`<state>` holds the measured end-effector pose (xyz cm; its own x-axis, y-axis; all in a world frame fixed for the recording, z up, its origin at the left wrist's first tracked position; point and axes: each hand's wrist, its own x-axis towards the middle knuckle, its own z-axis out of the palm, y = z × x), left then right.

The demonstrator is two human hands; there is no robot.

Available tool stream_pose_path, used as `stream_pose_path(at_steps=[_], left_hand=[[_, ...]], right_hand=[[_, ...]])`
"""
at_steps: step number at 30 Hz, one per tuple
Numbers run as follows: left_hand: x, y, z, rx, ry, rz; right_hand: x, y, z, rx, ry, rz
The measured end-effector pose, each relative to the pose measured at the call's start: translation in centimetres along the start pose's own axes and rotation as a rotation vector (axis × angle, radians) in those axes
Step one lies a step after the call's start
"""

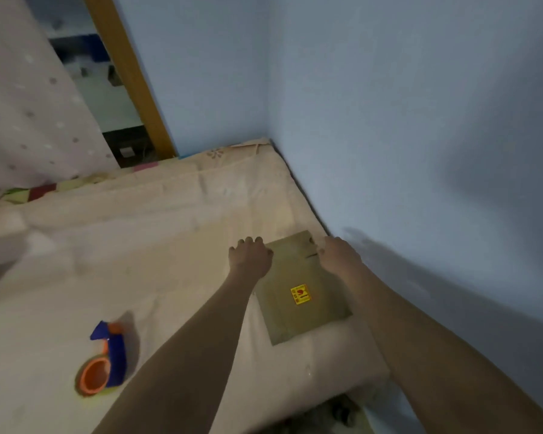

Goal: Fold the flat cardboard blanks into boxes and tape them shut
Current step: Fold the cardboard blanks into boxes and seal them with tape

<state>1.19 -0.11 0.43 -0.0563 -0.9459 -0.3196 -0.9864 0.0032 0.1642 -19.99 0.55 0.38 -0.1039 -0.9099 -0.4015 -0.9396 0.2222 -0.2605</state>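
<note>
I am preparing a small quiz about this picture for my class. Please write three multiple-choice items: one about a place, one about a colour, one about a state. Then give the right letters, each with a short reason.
1. Where does the tape dispenser lie?
A. on the cardboard blank
B. on the bed sheet, left of the left arm
C. against the blue wall

2. What colour is the small sticker on the cardboard blank?
A. yellow with red
B. green
C. white

3. What state is the blank in?
A. folded into a box
B. taped shut
C. flat on the bed sheet

Answers:
1 B, it rests alone on the sheet, apart from the blank.
2 A, yellow ground with a red mark.
3 C, it lies flat; the left hand and right hand are at its far end.
</note>
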Motion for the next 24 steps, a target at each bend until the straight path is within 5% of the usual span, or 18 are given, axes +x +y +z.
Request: stream_pose_path(at_steps=[12,24], left_hand=[[2.6,-1.7,16.6,-0.767,-0.369,-0.553],[1.6,-1.7,10.6,-1.111,-0.221,-0.706]], right_hand=[[5.6,5.4,8.6,0.033,-0.42,0.136],[7.0,5.0,7.9,0.396,-0.394,0.219]])
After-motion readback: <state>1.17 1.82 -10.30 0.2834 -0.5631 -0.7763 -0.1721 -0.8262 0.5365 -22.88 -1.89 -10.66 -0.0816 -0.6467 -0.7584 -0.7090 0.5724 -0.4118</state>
